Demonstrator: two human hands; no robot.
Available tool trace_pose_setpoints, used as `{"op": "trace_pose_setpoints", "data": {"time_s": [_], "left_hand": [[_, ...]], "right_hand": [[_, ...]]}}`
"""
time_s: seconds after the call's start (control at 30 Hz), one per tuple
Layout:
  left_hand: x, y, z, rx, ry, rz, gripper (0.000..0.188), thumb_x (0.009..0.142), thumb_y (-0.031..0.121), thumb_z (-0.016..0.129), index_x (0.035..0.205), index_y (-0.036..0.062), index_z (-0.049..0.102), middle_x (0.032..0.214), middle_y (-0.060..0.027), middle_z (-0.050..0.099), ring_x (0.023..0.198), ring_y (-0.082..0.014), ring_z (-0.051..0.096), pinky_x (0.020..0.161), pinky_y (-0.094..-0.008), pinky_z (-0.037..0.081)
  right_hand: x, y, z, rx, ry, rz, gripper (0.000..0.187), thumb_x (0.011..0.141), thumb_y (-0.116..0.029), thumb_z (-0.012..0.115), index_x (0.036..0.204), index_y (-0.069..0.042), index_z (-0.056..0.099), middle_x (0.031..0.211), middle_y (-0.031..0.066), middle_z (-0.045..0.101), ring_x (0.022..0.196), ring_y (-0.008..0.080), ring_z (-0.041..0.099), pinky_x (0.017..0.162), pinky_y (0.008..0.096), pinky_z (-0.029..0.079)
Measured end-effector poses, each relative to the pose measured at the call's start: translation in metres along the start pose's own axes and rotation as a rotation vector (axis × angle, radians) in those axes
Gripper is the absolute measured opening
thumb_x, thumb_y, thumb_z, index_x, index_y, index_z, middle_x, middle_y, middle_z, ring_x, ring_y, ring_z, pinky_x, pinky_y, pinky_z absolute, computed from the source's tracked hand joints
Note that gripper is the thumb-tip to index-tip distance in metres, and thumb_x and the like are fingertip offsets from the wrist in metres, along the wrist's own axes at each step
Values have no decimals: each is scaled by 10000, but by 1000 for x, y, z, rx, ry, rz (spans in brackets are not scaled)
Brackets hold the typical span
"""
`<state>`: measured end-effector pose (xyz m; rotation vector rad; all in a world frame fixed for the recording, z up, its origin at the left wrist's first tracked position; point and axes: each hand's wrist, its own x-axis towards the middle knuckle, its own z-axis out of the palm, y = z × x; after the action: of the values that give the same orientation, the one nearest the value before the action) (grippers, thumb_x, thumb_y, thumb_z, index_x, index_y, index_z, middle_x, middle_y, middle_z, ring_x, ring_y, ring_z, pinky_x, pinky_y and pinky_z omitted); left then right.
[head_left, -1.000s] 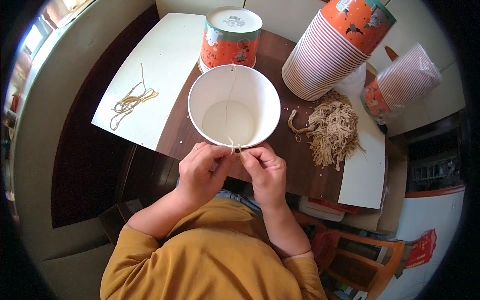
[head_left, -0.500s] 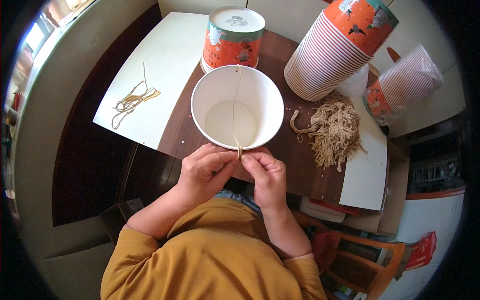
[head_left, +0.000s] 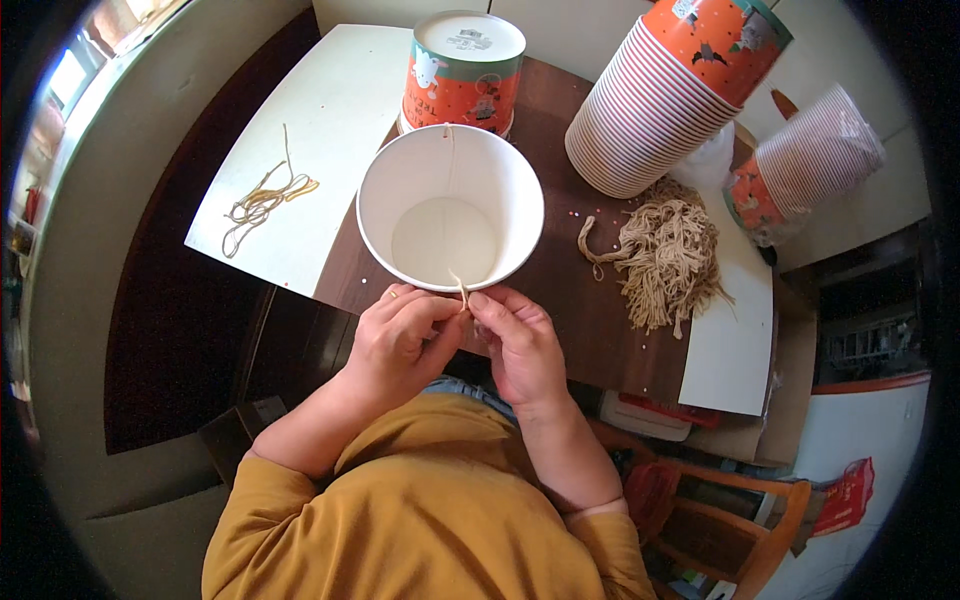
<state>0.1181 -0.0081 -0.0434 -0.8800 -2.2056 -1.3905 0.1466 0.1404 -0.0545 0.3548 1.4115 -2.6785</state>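
Note:
A large white-lined paper bucket is tipped toward me at the table's near edge. Beige cord comes over its near rim, and a strand hangs inside from a hole in the far rim. My left hand pinches the cord just below the near rim, fingers closed. Closed beside it, my right hand pinches the same cord, with the thumb and index finger against the bucket's outer wall. The fingertips nearly meet, so the knot or loop between them is partly hidden.
Behind the bucket, orange and green buckets stand upside down. A tall stack of buckets leans at the back right, near a plastic-wrapped stack. A cord bundle lies right; loose cords lie left. A wooden chair stands lower right.
The bucket has shifted slightly left and tilted, and both hands moved left with it. The strand inside, taut before between the two rims, now hangs slacker.

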Motion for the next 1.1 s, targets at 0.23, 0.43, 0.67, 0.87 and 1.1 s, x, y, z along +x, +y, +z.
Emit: {"op": "trace_pose_setpoints", "data": {"time_s": [0.23,0.43,0.67,0.87,1.1], "left_hand": [[3,4,-9,53,-13,-22,107,771,-31,698,823,24,622,771,-100,652,674,-223,639,591,-294,505],[-1,6,-8,-48,-45,-119,141,752,-31,696,856,22,616,807,-107,655,723,-277,637,649,-342,506],[2,5,-15,72,-38,-104,121,770,-19,684,827,25,587,747,-100,614,686,-279,615,611,-356,490],[9,18,-27,-85,-157,-293,70,816,9,666,847,4,604,744,-123,611,677,-256,625,590,-317,491],[1,6,-19,-278,-32,-355,50,837,19,666,855,5,622,778,-109,655,658,-166,635,589,-285,496]], "right_hand": [[2,-7,-8,-59,-5,36,184,906,-156,619,1006,-15,679,916,12,684,737,49,538,696,206,433],[0,-1,2,120,-98,104,170,903,-167,640,1014,-47,685,938,12,691,777,75,606,718,224,477],[5,-3,-1,143,8,186,197,933,-178,564,1014,-14,637,889,38,646,722,123,533,692,242,434],[10,-9,-7,-26,-63,124,193,945,-199,567,1000,-20,613,866,5,599,697,105,485,670,229,408],[2,-19,3,-608,82,-177,219,936,-187,604,1049,0,606,872,-2,595,755,96,535,694,255,455]]}}
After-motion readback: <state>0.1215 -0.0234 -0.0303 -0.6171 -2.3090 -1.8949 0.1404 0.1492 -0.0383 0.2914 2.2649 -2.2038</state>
